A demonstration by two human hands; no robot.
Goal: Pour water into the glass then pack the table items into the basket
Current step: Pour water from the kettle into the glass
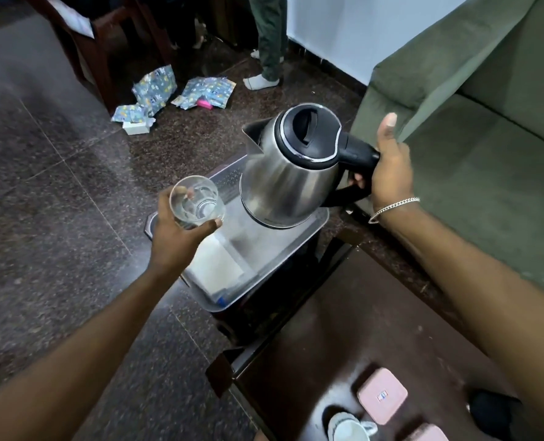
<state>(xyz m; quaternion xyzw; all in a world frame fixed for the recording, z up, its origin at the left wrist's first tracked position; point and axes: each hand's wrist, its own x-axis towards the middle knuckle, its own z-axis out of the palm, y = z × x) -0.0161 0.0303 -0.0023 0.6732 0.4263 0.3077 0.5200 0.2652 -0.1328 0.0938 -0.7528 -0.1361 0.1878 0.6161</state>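
My left hand (181,240) grips a clear drinking glass (199,202), held above the left part of a grey plastic basket (264,265). Some water shows in the glass. My right hand (391,176) holds the black handle of a steel electric kettle (291,167), thumb raised. The kettle hangs over the basket with its lid shut and its spout (251,136) pointing left, above and right of the glass. No stream of water is visible. A white folded item (216,265) lies inside the basket.
The basket rests on a dark low stand beside a brown wooden table (359,338). On the table's near end lie two pink square coasters (382,396), a white cup (350,429) and a black object (493,412). A green sofa (487,122) stands right. Wrapping paper (175,93) and a person's legs (267,43) are beyond.
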